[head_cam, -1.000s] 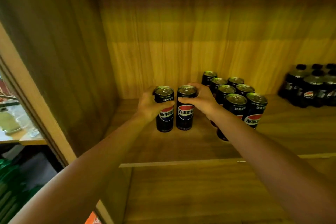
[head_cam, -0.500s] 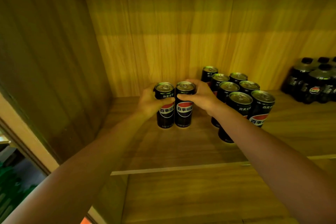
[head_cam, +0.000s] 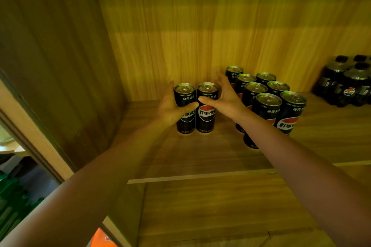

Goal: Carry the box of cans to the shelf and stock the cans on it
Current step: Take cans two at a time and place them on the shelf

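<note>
We look down into a wooden shelf (head_cam: 200,152) at our 2 bare arms reaching in. 2 black cans stand upright side by side, touching, near the back left corner. Our left hand (head_cam: 170,107) wraps the left can (head_cam: 185,98) from its outer side, thumb across the front, fingers closed on it. Our right hand (head_cam: 224,98) is around the right can (head_cam: 207,114) but looser: the thumb lies on the front, while the fingers are spread behind the top and look lifted off. We judge this hand is letting go, though we cannot tell whether the fingers touch the can.

The 2 cans rest on the board, so the hands seem to be there only to square them up as a pair and keep them from tipping.

To the right, a little apart, a can group (head_cam: 267,102) of 7 stands in 2 tidy rows running front to back. The new pair probably starts the next rows in the open space on the left. Further right sit shrink-wrapped bottles (head_cam: 349,84), well apart.

The box is not in view. Stocking looks partly done, with bare board left in front.
</note>
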Available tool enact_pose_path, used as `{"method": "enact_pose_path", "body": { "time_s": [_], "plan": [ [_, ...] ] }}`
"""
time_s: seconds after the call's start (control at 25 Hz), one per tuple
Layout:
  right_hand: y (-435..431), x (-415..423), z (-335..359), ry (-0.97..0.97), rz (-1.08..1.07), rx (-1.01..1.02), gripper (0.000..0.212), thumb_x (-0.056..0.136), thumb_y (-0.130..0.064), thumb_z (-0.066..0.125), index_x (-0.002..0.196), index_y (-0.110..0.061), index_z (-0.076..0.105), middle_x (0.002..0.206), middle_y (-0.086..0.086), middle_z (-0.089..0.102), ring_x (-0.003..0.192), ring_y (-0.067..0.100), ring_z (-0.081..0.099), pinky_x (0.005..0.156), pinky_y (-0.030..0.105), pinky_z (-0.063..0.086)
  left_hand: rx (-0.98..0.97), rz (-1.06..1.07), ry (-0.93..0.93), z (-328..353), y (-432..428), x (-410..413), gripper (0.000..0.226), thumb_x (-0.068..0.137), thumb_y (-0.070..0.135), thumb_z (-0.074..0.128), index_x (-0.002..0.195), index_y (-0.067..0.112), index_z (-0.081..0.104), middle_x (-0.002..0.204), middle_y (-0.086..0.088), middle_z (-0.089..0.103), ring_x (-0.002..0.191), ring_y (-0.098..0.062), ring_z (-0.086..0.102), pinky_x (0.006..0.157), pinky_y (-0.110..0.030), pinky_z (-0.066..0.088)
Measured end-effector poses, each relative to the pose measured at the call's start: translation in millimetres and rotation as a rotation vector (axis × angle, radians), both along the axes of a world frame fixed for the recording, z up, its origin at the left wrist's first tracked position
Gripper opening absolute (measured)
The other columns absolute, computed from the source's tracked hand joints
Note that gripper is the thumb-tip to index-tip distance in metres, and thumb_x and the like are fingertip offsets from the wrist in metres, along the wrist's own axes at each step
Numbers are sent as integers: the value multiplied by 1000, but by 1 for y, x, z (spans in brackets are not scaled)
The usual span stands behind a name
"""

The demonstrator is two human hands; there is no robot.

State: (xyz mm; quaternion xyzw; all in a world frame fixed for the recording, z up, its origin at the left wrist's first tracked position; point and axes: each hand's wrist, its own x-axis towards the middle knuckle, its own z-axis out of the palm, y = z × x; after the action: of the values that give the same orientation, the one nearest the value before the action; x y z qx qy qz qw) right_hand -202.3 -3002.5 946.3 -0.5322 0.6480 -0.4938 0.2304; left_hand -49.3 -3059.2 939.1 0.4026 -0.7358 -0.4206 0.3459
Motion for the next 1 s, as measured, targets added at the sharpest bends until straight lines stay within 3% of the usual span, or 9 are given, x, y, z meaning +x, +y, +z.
{"method": "enact_pose_path", "body": {
  "time_s": [0.16,0.28,0.48,0.72,1.0],
  "plan": [
    [27,15,9,289,-60,-70,83,78,-29,68,143,-13,19,149,9,32,137,22,29,111,35,28,-91,37,-90,8,13,22,104,69,34,76,146,20,6,153,-3,26,139,-21,28,108,-34,30],
    [53,38,11,523,-81,-57,74,80,-30,65,140,-11,27,145,11,40,134,27,33,110,39,28,-212,26,-285,7,36,48,107,67,39,76,145,17,7,154,-7,21,141,-24,21,114,-41,26],
    [106,89,-15,824,-44,-29,74,83,-43,58,142,-13,24,152,8,28,140,22,23,116,35,9,-443,-23,-530,-14,97,105,98,74,45,67,145,10,9,154,-14,18,142,-28,16,115,-39,15],
    [142,140,-74,914,68,-13,74,84,-47,52,143,-13,21,154,8,21,143,21,17,115,33,-1,-615,14,-543,-73,141,161,96,73,43,67,145,9,12,154,-13,16,143,-26,11,112,-29,-1],
    [174,161,-179,877,150,-39,70,81,-45,56,138,-11,32,150,10,31,138,25,28,114,38,10,-614,93,-570,-170,184,186,92,71,49,61,143,9,19,150,-14,27,139,-25,20,113,-30,7]
  ]
}}
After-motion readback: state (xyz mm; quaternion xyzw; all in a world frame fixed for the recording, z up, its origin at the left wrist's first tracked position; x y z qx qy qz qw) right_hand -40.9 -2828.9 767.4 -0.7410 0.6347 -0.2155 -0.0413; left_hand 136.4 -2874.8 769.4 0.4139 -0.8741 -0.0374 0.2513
